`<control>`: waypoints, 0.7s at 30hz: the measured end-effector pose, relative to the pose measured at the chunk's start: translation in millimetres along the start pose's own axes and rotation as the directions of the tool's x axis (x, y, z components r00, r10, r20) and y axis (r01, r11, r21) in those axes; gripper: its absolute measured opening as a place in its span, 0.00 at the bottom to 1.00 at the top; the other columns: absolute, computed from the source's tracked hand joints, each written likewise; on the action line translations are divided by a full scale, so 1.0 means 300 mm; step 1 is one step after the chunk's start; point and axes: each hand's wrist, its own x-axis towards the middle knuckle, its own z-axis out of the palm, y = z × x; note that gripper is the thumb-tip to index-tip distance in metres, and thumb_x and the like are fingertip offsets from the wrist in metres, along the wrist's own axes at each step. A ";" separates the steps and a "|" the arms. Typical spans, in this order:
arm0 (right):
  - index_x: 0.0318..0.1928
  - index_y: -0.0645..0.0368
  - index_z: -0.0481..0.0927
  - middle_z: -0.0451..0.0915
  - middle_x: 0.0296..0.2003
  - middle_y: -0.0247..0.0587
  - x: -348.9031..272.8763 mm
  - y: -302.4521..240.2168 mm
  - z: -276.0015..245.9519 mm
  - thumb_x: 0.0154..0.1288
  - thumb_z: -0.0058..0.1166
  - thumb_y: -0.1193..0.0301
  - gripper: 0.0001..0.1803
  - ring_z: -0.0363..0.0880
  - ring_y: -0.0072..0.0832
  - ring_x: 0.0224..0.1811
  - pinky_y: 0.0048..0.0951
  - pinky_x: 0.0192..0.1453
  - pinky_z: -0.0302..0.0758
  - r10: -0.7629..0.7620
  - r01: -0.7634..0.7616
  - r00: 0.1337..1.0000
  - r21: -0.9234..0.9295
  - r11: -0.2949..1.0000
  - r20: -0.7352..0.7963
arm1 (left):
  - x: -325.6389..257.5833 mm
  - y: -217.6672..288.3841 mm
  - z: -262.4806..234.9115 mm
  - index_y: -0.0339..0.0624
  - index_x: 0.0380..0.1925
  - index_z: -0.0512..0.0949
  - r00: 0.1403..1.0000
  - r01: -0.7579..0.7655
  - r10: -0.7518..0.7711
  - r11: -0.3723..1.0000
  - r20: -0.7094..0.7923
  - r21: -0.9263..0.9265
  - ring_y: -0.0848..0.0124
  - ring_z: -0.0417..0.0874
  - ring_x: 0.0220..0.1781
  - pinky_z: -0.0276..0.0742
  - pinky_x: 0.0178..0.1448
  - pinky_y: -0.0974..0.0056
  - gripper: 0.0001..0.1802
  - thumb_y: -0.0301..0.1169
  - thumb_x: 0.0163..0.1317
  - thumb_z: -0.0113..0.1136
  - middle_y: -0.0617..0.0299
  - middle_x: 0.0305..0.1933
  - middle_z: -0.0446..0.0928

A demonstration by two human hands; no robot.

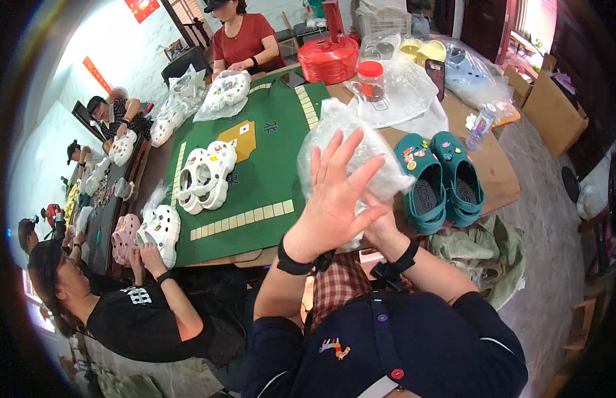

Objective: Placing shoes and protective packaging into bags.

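My left hand [338,192] is raised over the near edge of the table, open, its fingers spread apart. Behind it my right hand [382,224] is partly covered, and its fingers are mostly hidden. A crumpled clear plastic bag [351,129] lies just beyond both hands. Whether my right hand grips the bag cannot be made out. Close by on the right stands a pair of teal clogs [432,182] with colourful charms on the uppers. To the left, a pair of white clogs [205,176] with charms rests on a green mat [261,152].
Rows of cream tiles [241,220] line the mat. At the back are a red spool of plastic cord [328,60], a red-lidded jar [371,81], yellow clogs [422,50] and a phone [435,78]. Several people handle clogs around the tables. A cardboard box [550,109] stands right.
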 end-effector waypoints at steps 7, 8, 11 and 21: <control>0.69 0.61 0.56 0.65 0.65 0.46 -0.085 0.041 -0.126 0.79 0.29 0.62 0.25 0.67 0.43 0.66 0.47 0.69 0.67 0.397 -0.387 0.912 0.105 0.916 -0.103 | -0.337 -0.239 0.183 0.49 0.68 0.62 0.889 0.455 -0.453 0.890 -0.065 0.029 0.42 0.50 0.75 0.42 0.72 0.32 0.41 0.44 0.56 0.66 0.45 0.73 0.54; 0.67 0.61 0.60 0.70 0.62 0.46 -0.114 0.029 -0.107 0.78 0.33 0.63 0.23 0.72 0.40 0.62 0.45 0.66 0.71 0.423 -0.419 0.900 0.059 0.906 -0.102 | -0.382 -0.275 0.223 0.53 0.68 0.62 0.821 0.540 -0.562 0.822 0.099 0.182 0.42 0.50 0.75 0.42 0.71 0.30 0.41 0.46 0.55 0.66 0.46 0.73 0.54; 0.65 0.60 0.64 0.74 0.58 0.43 -0.167 -0.011 -0.125 0.76 0.40 0.60 0.24 0.77 0.37 0.57 0.41 0.60 0.76 0.698 -0.662 0.714 -0.385 0.643 -0.060 | -0.499 -0.351 0.304 0.62 0.67 0.63 0.669 0.500 -0.638 0.766 0.382 0.404 0.43 0.49 0.76 0.44 0.71 0.28 0.41 0.48 0.54 0.67 0.47 0.74 0.53; 0.49 0.63 0.79 0.82 0.38 0.39 -0.279 -0.310 -0.052 0.65 0.58 0.69 0.15 0.79 0.22 0.39 0.25 0.42 0.76 0.021 0.152 0.983 -0.872 0.465 0.182 | -0.365 -0.397 0.152 0.56 0.63 0.69 0.831 0.273 -0.472 0.807 0.295 0.523 0.49 0.59 0.72 0.58 0.69 0.38 0.36 0.36 0.51 0.69 0.49 0.70 0.60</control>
